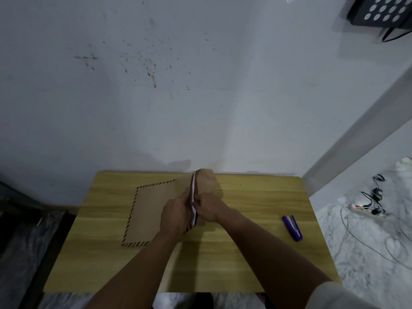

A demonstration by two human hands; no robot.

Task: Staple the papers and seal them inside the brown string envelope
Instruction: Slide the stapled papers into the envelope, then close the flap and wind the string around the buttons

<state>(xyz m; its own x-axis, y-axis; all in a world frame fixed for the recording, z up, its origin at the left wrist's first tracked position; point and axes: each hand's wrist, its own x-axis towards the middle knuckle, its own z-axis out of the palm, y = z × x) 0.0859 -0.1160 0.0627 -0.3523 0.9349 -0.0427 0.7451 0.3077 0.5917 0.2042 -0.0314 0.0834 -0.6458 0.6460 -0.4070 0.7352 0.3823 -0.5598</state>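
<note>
1. Both hands closed at the open end of the brown envelope (149,210): left hand (176,216) gripping the mouth edge of the envelope, right hand (208,208) pinched on the white papers (193,197)
2. Papers seen edge-on as a thin white strip between the two hands, partly inside the envelope mouth; whether stapled cannot be told
3. Envelope lies flat on the wooden table (245,253), red-and-dark striped border along its far, left and near edges; flap (207,180) raised on the right side, beyond the right hand
4. Purple stapler (292,227) lies on the table well to the right of the hands, untouched
5. White wall behind the table; power strip (362,210) with cables on the marbled floor to the right
</note>
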